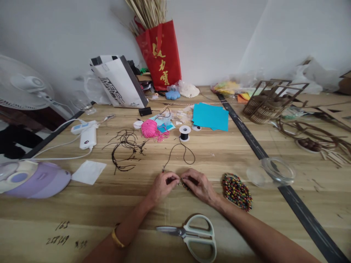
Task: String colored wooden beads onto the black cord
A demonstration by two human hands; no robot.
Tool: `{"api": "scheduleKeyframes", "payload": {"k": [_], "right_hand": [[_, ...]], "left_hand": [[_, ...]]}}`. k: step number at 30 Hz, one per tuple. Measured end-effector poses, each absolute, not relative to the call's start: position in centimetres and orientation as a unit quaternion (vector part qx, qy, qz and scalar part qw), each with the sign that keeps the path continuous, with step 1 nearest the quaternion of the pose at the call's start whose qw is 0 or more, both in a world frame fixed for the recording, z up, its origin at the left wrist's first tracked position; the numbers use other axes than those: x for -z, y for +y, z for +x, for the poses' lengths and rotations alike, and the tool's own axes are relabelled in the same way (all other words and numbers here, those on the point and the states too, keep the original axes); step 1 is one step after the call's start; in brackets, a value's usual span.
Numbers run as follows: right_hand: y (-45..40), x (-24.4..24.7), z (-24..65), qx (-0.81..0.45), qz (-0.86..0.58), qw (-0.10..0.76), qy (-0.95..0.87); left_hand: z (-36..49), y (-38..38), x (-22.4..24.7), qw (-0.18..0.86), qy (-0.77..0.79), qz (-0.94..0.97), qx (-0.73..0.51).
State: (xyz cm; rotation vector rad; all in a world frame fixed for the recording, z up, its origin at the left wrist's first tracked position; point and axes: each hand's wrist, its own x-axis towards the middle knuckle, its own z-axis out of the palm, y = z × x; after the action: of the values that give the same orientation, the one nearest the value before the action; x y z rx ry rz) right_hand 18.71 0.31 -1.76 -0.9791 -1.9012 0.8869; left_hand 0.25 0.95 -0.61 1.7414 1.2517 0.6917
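Observation:
My left hand (pixel 162 187) and my right hand (pixel 199 185) meet over the middle of the wooden table, each with thumb and finger pinched on a thin black cord. The cord (pixel 175 145) loops from a white spool (pixel 184 133) down to my left hand, where a small dark bit shows above the knuckles. A short row of small dark beads (pixel 185 185) hangs beneath my right fingers, partly hidden by them. To the right lies a coiled heap of multicoloured bead strings (pixel 237 192). White-handled scissors (pixel 199 235) rest in front of my wrists.
Left of the spool are a pink yarn ball (pixel 149 128) and tangled black cord scraps (pixel 124 148). Blue paper sheets (pixel 210 117) lie behind. A clear tape roll (pixel 278 171) is at right, bamboo baskets (pixel 264 106) farther back. A power strip (pixel 87 135) and purple device (pixel 41 179) stand left.

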Motion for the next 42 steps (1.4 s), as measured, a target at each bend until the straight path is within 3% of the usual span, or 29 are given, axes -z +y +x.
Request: {"api": "scheduleKeyframes", "payload": {"k": [42], "right_hand": [[0.27,1.78,18.62,-0.349,-0.394,0.402,-0.75]], "left_hand": [[0.29,0.83,0.21,0.433,0.489,0.699,-0.291]]}}
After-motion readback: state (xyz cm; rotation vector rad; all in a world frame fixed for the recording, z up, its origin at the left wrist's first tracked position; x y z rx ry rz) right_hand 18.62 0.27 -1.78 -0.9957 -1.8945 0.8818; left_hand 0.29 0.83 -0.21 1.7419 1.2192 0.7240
